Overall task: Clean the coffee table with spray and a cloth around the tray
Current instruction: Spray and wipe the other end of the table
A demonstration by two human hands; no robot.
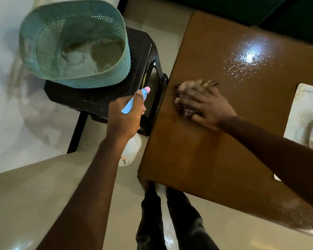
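Observation:
My left hand [125, 114] grips a white spray bottle [131, 152] with a blue and pink trigger head, held off the left edge of the brown coffee table [197, 159]. My right hand [206, 103] lies flat on a crumpled cloth [183, 98] and presses it onto the table near its left edge. Spray droplets [249, 58] glisten on the tabletop beyond the cloth. The pale tray [300, 112] sits at the table's right side, cut off by the frame edge.
A black plastic stool [105, 98] stands left of the table and carries a teal perforated basket [74, 46]. Tiled floor and my legs [170, 222] lie below the table's near corner. A dark sofa edge runs along the top.

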